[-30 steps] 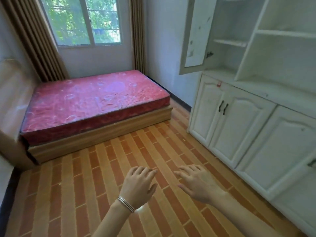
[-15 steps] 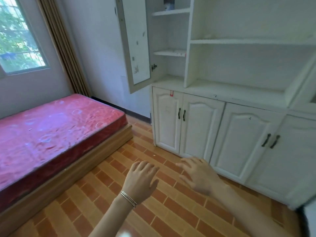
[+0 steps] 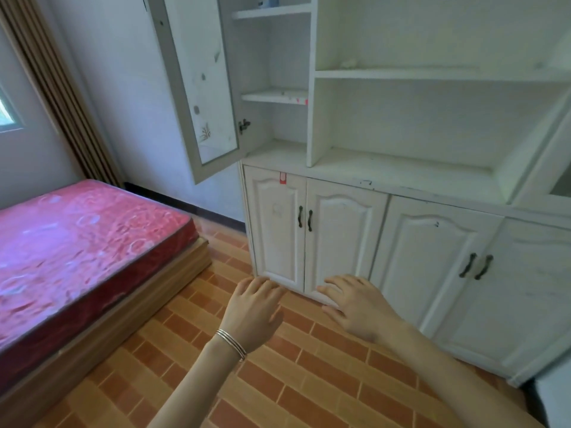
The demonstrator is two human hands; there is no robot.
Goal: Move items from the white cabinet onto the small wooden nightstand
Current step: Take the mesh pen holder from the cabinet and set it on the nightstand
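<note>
Holds both bare forearms forward and low from the bottom edge, palms down, above the brick-patterned floor. Left hand: back upward, thin silver bangles round the wrist, fingers side by side and gently bent at the knuckles, clamped on nothing. Right hand: just beside the left and apart from it, angled leftward, fingers slightly spread and relaxed, likewise gripping nothing. Both seen against the lower doors of the white cabinet; whether touching them, cannot tell.

Stands along the wall, long axis running from mid-frame to the right edge, fronts facing the camera. Below, four closed panelled doors in pairs, with dark handles; above, open shelves. At the left end, an upper glazed door swung wide open toward the bed side, long axis upright. On the top shelf of that narrow left compartment, a white-and-blue container, cut off by the top edge. A small red tag on the top rail of the leftmost lower door.

To the left, a red mattress on a low wooden base, and a brown curtain by the window corner.
</note>
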